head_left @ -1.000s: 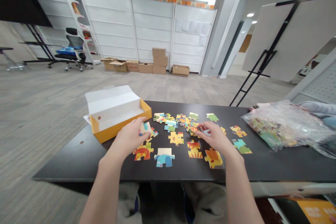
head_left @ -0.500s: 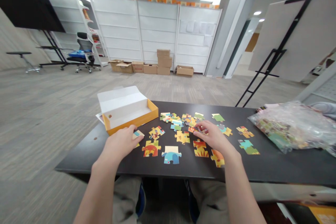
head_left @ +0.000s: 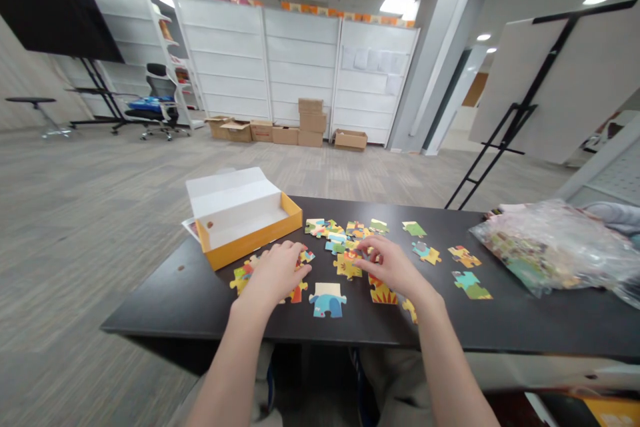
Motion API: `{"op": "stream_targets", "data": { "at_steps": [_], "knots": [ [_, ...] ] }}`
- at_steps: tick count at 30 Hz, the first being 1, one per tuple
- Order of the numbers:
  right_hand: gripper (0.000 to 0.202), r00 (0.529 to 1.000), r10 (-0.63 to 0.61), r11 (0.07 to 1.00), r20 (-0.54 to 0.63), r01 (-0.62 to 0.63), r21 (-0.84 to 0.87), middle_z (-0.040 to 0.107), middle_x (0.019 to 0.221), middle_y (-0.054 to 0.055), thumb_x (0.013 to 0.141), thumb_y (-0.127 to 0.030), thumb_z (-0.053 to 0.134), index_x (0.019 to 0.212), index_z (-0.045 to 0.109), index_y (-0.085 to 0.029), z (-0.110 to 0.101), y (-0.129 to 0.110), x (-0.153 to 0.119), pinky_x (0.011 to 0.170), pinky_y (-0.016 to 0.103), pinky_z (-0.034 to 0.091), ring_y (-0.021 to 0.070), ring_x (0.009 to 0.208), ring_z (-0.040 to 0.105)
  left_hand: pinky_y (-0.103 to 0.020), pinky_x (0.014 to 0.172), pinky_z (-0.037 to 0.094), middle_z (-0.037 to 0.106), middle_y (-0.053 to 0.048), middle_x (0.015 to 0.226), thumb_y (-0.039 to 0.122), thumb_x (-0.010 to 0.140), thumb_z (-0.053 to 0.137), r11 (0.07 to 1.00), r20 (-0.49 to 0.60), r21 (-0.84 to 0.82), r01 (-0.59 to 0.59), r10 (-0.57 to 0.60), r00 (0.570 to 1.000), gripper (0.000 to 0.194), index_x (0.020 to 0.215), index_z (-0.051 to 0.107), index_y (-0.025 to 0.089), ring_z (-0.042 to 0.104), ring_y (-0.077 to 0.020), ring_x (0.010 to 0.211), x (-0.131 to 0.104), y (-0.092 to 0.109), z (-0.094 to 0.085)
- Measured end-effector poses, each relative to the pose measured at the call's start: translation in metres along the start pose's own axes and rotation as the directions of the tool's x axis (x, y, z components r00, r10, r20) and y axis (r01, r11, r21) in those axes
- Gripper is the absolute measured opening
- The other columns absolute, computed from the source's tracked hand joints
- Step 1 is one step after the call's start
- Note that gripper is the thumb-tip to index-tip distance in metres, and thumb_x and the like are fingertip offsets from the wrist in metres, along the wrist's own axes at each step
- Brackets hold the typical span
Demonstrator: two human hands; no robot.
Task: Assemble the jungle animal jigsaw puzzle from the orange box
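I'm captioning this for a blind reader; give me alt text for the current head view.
A person's left hand and right hand reach over jigsaw pieces scattered on a dark table. An open yellow box stands at the left; a clear plastic bag lies at the right.

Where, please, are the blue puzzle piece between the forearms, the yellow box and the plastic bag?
Blue puzzle piece [head_left: 327, 300]: head view, printed middle.
Yellow box [head_left: 255, 240]: head view, front wall.
Plastic bag [head_left: 555, 247]: head view, its middle.
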State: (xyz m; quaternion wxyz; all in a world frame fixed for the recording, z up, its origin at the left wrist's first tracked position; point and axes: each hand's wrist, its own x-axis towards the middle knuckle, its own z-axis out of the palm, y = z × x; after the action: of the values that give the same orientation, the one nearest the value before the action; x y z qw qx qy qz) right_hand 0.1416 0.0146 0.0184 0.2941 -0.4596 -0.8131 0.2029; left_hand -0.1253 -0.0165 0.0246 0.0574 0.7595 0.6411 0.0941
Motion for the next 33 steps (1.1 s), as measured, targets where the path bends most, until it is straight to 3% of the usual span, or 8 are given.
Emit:
{"op": "stream_targets", "data": {
  "at_steps": [5,11,16,20,25,29,33],
  "knots": [
    [0.017,0.983,-0.141,0.989,0.117,0.134,0.065,0.065,0.099,0.002,0.086,-0.032,0.076,0.099,0.069,-0.023,0.031,-0.031,0.005,0.073,0.027,0.050,0.0137,0.076,0.061,-0.045,0.093,0.049,0.066,-0.014,0.124,0.034,0.093,0.055,0.997,0.003,0.044,0.056,-0.056,0.998,0.032,0.120,0.066,0.019,0.062,-0.0338,0.114,0.009,0.004,0.005],
    [0.021,0.979,-0.105,0.994,0.173,0.107,0.000,0.065,0.098,0.002,0.085,-0.035,0.077,0.099,0.070,-0.021,0.045,-0.036,0.006,0.068,0.025,0.047,0.0121,0.071,0.058,-0.042,0.091,0.049,0.069,-0.012,0.120,0.034,0.095,0.052,0.988,-0.036,0.057,0.141,-0.139,0.990,0.031,0.119,0.065,0.019,0.064,-0.0320,0.111,0.017,0.007,0.009],
    [0.023,0.982,-0.119,0.992,0.147,0.123,-0.016,0.064,0.122,0.006,0.088,-0.035,0.074,0.107,0.071,-0.023,0.050,-0.036,0.005,0.073,0.028,0.051,0.0140,0.081,0.064,-0.043,0.087,0.051,0.070,-0.013,0.120,0.034,0.095,0.052,0.979,-0.116,0.055,0.194,-0.187,0.975,0.040,0.132,0.056,0.017,0.067,-0.0332,0.106,0.017,0.011,0.007],
    [0.019,0.995,-0.095,0.993,0.005,0.095,-0.066,0.064,0.124,0.008,0.090,-0.035,0.071,0.105,0.071,-0.023,0.035,-0.021,0.010,0.089,0.034,0.051,0.0204,0.101,0.065,-0.042,0.087,0.051,0.069,-0.012,0.123,0.035,0.095,0.051,0.982,-0.162,0.030,0.189,-0.182,0.970,0.041,0.133,0.056,0.020,0.066,-0.0324,0.107,0.014,0.016,0.001],
    [0.014,0.979,0.114,0.947,-0.171,-0.159,-0.278,0.070,0.109,0.010,0.094,-0.026,0.062,0.099,0.072,-0.019,0.003,0.024,0.024,0.096,0.038,0.047,0.0254,0.108,0.063,-0.040,0.088,0.050,0.069,-0.011,0.120,0.035,0.092,0.053,0.991,-0.135,-0.011,0.130,-0.131,0.982,0.038,0.126,0.061,0.020,0.065,-0.0312,0.109,0.012,0.025,-0.001],
    [0.024,0.975,0.172,0.905,-0.141,-0.213,-0.369,0.067,0.127,0.014,0.094,-0.026,0.061,0.116,0.069,-0.018,-0.003,0.047,0.030,0.104,0.040,0.042,0.0282,0.121,0.059,-0.041,0.087,0.050,0.068,-0.012,0.119,0.033,0.090,0.053,0.997,-0.089,-0.032,0.069,-0.072,0.993,0.040,0.127,0.061,0.020,0.064,-0.0317,0.110,0.012,0.031,0.002],
    [0.035,0.968,0.242,0.873,-0.061,-0.245,-0.422,0.063,0.136,0.014,0.095,-0.027,0.060,0.129,0.063,-0.021,0.005,0.047,0.029,0.100,0.045,0.044,0.0331,0.127,0.055,-0.043,0.087,0.050,0.069,-0.012,0.116,0.031,0.089,0.052,0.998,-0.037,-0.029,0.046,-0.047,0.998,0.038,0.124,0.063,0.020,0.064,-0.0325,0.109,0.012,0.031,0.005]
  ]
}}
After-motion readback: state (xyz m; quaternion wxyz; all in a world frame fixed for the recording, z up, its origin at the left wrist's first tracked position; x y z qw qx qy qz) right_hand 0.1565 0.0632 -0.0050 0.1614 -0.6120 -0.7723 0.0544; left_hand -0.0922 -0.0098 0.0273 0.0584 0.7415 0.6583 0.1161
